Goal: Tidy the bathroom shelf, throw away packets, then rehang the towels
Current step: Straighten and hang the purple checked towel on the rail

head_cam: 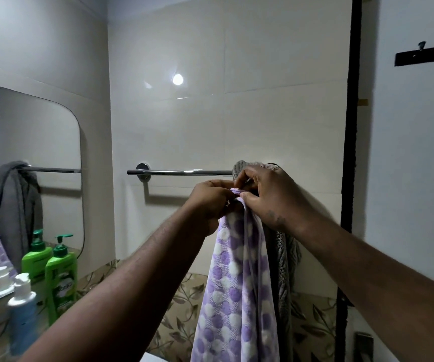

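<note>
A purple towel with white dots [236, 283] hangs down in front of me, gathered at its top edge. My left hand [210, 199] and my right hand [265, 194] both grip that top edge, side by side, just below and in front of the chrome towel rail [179, 172]. A grey towel [283, 257] is draped over the rail's right end, partly hidden behind my right hand and the purple towel.
At lower left stand a green pump bottle [60, 275] and a blue bottle with a white cap [23, 312], next to a mirror [27, 158] that reflects the towels. A black hook rack [425, 54] sits high on the right wall.
</note>
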The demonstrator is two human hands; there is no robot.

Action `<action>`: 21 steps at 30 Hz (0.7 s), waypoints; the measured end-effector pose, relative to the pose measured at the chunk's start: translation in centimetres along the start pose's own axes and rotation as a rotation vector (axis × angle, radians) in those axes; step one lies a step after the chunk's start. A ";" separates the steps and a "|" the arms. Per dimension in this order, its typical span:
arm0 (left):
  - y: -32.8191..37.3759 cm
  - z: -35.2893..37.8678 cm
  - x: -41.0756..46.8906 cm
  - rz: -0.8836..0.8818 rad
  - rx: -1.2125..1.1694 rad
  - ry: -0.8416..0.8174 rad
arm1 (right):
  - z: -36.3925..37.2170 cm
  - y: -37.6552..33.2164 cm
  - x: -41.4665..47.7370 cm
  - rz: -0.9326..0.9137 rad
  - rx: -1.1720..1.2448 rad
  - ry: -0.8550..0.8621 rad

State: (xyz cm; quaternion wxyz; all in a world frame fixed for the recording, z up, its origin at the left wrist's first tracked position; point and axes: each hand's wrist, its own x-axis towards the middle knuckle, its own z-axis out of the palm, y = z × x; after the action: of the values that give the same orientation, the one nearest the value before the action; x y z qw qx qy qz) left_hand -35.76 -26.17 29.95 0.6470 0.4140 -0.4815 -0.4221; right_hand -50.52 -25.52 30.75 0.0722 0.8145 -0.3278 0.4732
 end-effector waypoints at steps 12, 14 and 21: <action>-0.6 -0.7 -0.3 0.034 -0.073 -0.066 | 0.9 1.3 -0.1 0.146 0.170 0.037; -1.2 -1.2 -0.4 0.107 0.064 -0.107 | 0.2 1.7 0.6 0.235 0.275 0.065; -3.2 -2.1 -0.6 0.263 0.289 -0.289 | 0.1 2.0 1.8 0.533 0.571 -0.048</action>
State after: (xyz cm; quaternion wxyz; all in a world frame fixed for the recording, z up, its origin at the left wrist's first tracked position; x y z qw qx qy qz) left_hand -34.32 -26.30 26.41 0.5547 0.3716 -0.6741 -0.3159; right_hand -51.05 -27.95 31.75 -0.2906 0.6989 -0.3845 0.5284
